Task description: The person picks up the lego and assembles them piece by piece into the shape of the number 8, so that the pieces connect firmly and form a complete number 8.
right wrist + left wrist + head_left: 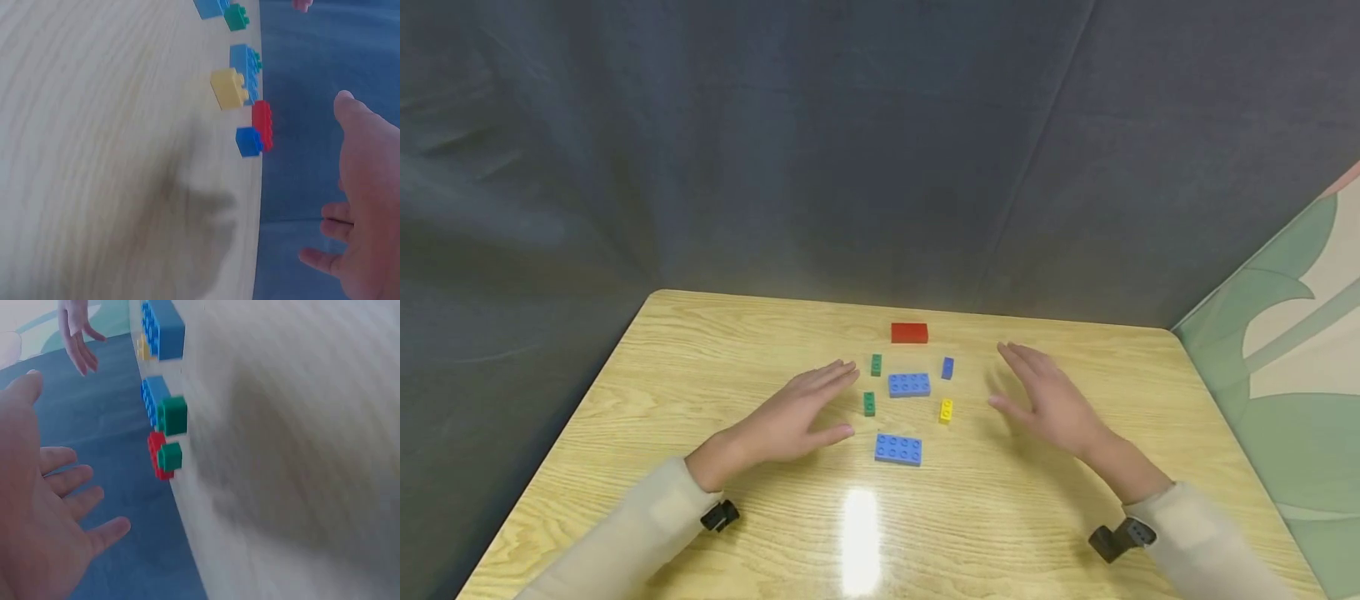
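Both of my hands are raised over the desk (737,333) with fingers extended and thumbs held apart: my left hand (790,417) beside the left of the brick group, my right hand (1056,408) beyond its right. All seven bricks stand separately on the desk, studs up. The three large ones lie crosswise: the near blue brick (898,450) and the middle blue brick (909,385), each matching in mid-blue with two rows of four studs, and the red brick (909,333), near the far edge, its studs distinct only in the wrist views. The four small ones lie lengthwise: a far green brick (876,365) and a near green brick (869,404) at left, two studs each; at right, a two-stud yellow brick (946,412) and, farther back, a darker blue brick (947,368).
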The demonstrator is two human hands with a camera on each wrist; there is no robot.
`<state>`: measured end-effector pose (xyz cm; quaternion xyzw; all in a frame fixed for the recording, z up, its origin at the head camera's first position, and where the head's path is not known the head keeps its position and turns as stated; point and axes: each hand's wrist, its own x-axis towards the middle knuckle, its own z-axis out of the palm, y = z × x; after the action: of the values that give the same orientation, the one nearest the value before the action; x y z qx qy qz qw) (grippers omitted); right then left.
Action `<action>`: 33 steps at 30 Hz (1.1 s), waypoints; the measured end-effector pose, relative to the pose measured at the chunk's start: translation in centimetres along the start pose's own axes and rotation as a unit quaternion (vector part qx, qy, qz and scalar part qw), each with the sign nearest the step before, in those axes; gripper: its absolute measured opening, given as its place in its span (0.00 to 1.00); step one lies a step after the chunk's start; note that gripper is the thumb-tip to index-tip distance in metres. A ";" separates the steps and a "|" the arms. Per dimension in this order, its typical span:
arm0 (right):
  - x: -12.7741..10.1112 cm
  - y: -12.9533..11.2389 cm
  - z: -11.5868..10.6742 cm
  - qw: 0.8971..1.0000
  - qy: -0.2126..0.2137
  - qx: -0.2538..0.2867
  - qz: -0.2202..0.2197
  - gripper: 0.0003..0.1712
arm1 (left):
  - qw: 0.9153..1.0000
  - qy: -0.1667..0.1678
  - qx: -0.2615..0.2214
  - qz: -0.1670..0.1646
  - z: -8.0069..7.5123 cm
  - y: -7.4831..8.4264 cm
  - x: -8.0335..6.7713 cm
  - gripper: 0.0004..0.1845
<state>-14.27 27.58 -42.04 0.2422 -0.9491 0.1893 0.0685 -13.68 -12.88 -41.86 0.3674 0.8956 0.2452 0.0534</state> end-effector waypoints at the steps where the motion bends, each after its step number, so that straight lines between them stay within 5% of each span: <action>1: 0.0 -0.2 0.2 1.000 -0.001 0.005 0.000 0.46 | 1.000 -0.001 -0.013 0.002 0.3 0.1 -0.1 0.41; 8: 0.0 -1.5 1.1 0.998 -0.018 0.057 0.017 0.42 | 0.993 0.007 -0.121 -0.011 2.4 0.7 -0.2 0.35; 22: 0.0 -1.9 4.2 0.976 -0.025 0.212 0.041 0.33 | 0.957 0.018 -0.283 -0.060 6.0 1.1 0.7 0.28; 33: 0.6 -3.2 6.1 0.964 -0.006 0.256 0.079 0.28 | 0.954 0.008 -0.285 -0.090 6.9 1.4 1.7 0.29</action>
<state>-13.47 22.33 -46.49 0.1773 -0.8856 0.4289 -0.0164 -12.09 -8.07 -47.06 0.2525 0.8184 0.4874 0.1704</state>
